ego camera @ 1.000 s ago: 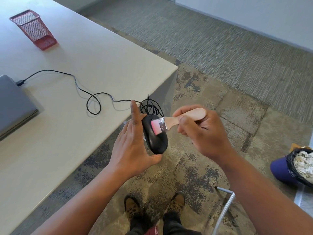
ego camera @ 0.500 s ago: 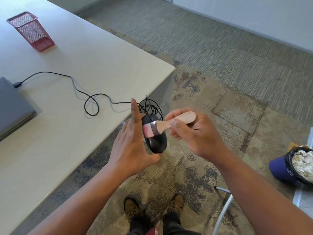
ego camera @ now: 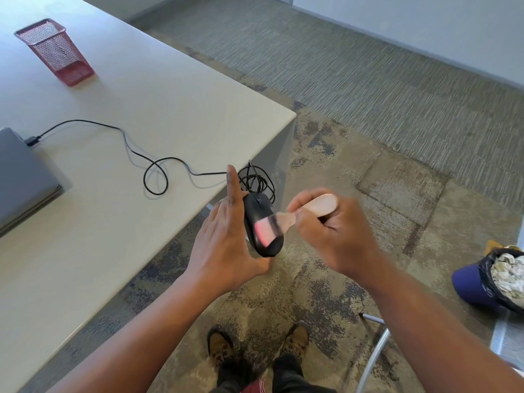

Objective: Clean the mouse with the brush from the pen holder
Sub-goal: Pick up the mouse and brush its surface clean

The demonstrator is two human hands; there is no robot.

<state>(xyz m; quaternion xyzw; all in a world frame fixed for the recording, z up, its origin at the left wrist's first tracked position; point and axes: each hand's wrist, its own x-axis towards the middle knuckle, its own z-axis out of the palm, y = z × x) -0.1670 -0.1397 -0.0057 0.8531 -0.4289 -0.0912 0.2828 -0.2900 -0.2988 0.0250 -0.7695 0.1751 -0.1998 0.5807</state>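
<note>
My left hand (ego camera: 224, 242) holds a black wired mouse (ego camera: 256, 214) upright in the air just off the table's corner, thumb under its lower end and index finger pointing up. My right hand (ego camera: 331, 236) grips the wooden handle of a small brush (ego camera: 295, 217). Its pink bristles, blurred by motion, lie against the lower half of the mouse. The red mesh pen holder (ego camera: 56, 52) stands on the far left of the table. The mouse cable (ego camera: 158, 171) runs in loops across the table to a grey laptop (ego camera: 22, 177).
The beige table (ego camera: 141, 109) fills the left half; its corner is just behind the mouse. On the carpet at the right lies a blue bin with a black bag of paper (ego camera: 493, 279). A metal chair leg (ego camera: 374, 350) and my shoes (ego camera: 255, 344) are below.
The brush has swept down the mouse from its upper part to its lower half. My left hand keeps the mouse in the same hold.
</note>
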